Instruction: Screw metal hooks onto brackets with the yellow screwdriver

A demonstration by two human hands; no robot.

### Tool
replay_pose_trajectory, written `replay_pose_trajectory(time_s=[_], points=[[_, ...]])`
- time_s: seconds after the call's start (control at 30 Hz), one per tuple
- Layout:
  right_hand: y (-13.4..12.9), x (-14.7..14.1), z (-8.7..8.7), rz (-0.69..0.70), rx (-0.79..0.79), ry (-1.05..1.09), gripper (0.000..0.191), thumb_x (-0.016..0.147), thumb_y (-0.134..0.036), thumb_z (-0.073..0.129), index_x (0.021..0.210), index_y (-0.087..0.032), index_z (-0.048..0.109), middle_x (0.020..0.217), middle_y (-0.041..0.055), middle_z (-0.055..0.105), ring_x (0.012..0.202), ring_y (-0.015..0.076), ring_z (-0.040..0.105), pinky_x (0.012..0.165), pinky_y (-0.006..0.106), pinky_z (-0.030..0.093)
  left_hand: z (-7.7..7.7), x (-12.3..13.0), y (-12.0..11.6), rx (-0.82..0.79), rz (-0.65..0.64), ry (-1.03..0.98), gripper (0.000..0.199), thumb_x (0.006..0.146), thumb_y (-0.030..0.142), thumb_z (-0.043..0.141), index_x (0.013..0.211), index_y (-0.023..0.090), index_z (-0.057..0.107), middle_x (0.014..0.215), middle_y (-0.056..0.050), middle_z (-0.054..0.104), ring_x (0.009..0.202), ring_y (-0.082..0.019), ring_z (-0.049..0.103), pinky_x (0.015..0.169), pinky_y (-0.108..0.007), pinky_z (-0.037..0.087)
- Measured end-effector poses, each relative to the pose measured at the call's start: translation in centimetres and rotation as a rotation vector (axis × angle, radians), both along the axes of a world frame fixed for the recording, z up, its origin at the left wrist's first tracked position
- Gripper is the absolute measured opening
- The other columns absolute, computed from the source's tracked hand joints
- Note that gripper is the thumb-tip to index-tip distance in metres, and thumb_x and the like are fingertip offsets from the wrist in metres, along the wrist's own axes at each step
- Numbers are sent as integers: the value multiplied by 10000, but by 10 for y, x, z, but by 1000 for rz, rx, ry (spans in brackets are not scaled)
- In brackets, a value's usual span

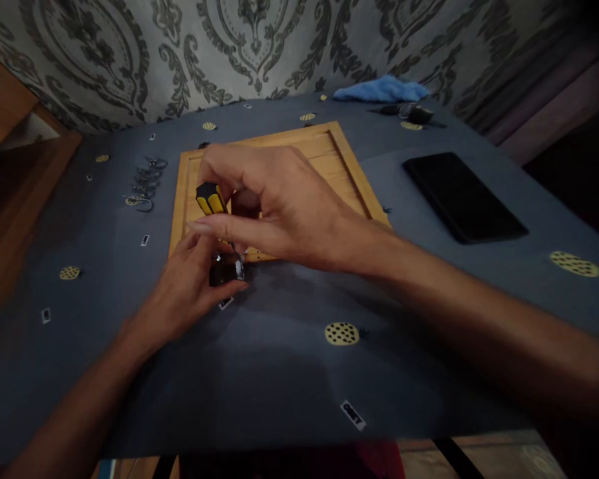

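Observation:
A wooden panel [299, 138] with a raised frame lies on the dark patterned cloth. My right hand [279, 199] grips a yellow and black screwdriver [211, 198] above the panel's near left part, its shaft pointing down. Just below it, my left hand [194, 273] holds a small shiny metal piece [239, 267] at the panel's near edge, between thumb and fingers. The screwdriver's tip meets or nearly meets that piece; the exact contact is hidden by my fingers.
Several metal hooks or rings [147, 179] lie left of the panel. A black tablet-like slab [464, 196] rests at the right. Behind it are a blue cloth [382, 89] and a dark tool [410, 113]. A wooden cabinet [24, 199] stands at the far left.

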State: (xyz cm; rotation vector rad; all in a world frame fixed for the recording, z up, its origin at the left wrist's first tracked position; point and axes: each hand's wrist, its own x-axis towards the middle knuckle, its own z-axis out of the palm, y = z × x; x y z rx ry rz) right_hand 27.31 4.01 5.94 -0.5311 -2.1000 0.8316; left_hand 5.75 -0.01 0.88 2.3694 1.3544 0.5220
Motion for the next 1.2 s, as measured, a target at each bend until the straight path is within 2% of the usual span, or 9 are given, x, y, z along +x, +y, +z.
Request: replay_pose_trajectory(time_s=[0.1, 0.2, 0.37, 0.47, 0.7, 0.8, 1.03, 1.2], points=[[-1, 2, 5, 55, -27, -63, 110, 1043, -250, 646, 1110, -165, 627, 967, -4, 657, 796, 104, 572, 721, 239, 434, 1, 0, 0, -4, -2, -12, 401, 887, 409, 783, 1196, 265, 571, 1173, -67, 725, 1135, -340, 702, 997, -522, 607], [-1, 1, 6, 36, -51, -72, 47, 1033, -217, 636, 1062, -180, 633, 911, -14, 669, 782, 107, 600, 707, 232, 444, 3, 1, 1, -26, -6, -19, 422, 869, 401, 790, 1190, 281, 544, 1155, -59, 733, 1147, -348, 698, 1003, -538, 601], [-1, -4, -2, -107, 4, -63, 218, 1032, -373, 638, 904, -231, 534, 788, -33, 600, 729, 125, 557, 663, 265, 416, 3, 1, 2, -46, -16, -17, 395, 876, 374, 772, 1175, 286, 530, 1114, -43, 761, 1153, -355, 693, 1022, -561, 588], [-2, -5, -5, -121, 93, -20, 273, 1053, -422, 584, 886, -237, 472, 746, -48, 537, 699, 128, 504, 678, 288, 401, 0, 0, 2, -22, -19, -37, 378, 870, 380, 792, 1133, 282, 539, 1133, -55, 758, 1145, -351, 699, 1014, -552, 594], [-3, -7, -4, -132, 172, -32, 271, 1069, -303, 573, 878, -241, 392, 823, -42, 546, 786, 123, 528, 759, 282, 403, -2, 0, 0, 14, -14, -23, 356, 904, 393, 778, 1141, 266, 544, 1134, -64, 749, 1112, -333, 709, 975, -520, 614], [-4, -8, -4, -149, 154, -23, 309, 1039, -290, 637, 861, -240, 389, 801, -55, 525, 783, 119, 522, 769, 274, 401, -1, 0, 1, 18, -22, -26, 392, 884, 405, 795, 1151, 251, 553, 1115, -62, 746, 1077, -324, 716, 948, -508, 624], [-3, -8, -9, -149, 143, 24, 228, 1035, -270, 629, 905, -233, 445, 740, -76, 444, 648, 111, 396, 675, 276, 345, 0, 0, 1, -2, -15, -18, 385, 885, 406, 775, 1152, 261, 538, 1095, -39, 751, 1063, -313, 708, 949, -515, 616], [0, -8, -12, -141, 93, 43, 216, 1032, -290, 618, 907, -238, 450, 771, -61, 489, 660, 114, 408, 648, 277, 349, 0, 1, 1, -31, 16, -20, 428, 855, 358, 805, 1180, 282, 537, 1095, -45, 749, 1096, -336, 696, 953, -522, 606]])
